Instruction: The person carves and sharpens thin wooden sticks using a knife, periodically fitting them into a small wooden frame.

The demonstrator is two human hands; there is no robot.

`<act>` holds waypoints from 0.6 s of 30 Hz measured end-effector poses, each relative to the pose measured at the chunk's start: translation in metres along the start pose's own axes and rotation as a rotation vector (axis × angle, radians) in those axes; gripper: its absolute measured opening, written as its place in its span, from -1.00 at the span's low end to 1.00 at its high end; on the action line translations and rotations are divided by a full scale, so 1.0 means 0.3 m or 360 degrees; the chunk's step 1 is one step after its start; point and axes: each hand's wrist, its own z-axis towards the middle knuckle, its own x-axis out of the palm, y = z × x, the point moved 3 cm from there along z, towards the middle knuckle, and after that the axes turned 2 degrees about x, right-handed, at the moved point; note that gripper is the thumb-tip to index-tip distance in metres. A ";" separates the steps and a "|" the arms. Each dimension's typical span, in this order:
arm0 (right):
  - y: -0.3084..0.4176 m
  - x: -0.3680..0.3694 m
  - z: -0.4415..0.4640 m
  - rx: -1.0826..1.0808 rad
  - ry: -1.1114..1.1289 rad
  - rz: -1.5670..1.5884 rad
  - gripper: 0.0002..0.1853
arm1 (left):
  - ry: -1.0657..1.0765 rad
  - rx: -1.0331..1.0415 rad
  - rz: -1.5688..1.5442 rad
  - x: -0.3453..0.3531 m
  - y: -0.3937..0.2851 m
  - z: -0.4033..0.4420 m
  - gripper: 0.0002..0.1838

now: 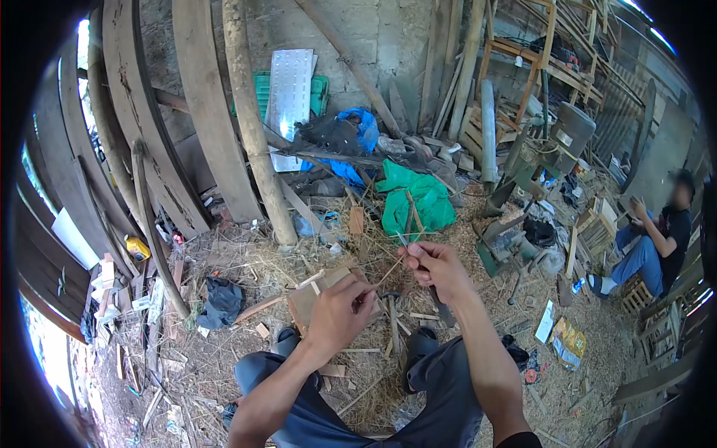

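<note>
My left hand (345,312) is closed in a pinch on the lower end of a thin wooden stick (391,271). Up and to the right of it, my right hand (437,270) has its fingers folded round a knife, whose blade (404,240) shows by the thumb near the stick's upper part. A dark length hangs below the right palm; I cannot make out whether it belongs to the knife. Beneath my left hand is a wooden block (305,305) with a small pale piece of wood (310,280) on it.
A green bag (415,198) and blue plastic (366,131) lie ahead. Planks and a pole (258,127) lean at the left. At the right a person (661,239) sits on a crate. A yellow packet (568,344) and wood scraps litter the ground.
</note>
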 end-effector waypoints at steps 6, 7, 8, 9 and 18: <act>0.018 -0.054 -0.016 0.0024 -0.0135 0.0034 -0.73 | 0.0068 -0.0024 -0.0061 0.002 -0.022 0.001 -0.91; 0.022 -0.063 -0.017 0.0017 -0.0149 0.0015 -0.73 | 0.0062 -0.0019 -0.0061 0.003 -0.027 0.002 -0.91; 0.027 -0.071 -0.013 0.0007 -0.0159 -0.0005 -0.72 | 0.0062 0.0011 -0.0057 0.003 -0.031 0.003 -0.91; 0.028 -0.081 -0.006 -0.0001 -0.0152 -0.0009 -0.72 | 0.0063 0.0042 -0.0049 0.001 -0.035 0.005 -0.91; 0.051 -0.277 0.017 -0.0245 -0.0802 -0.0050 -0.73 | 0.0100 -0.0015 -0.0164 -0.021 -0.004 -0.018 -0.90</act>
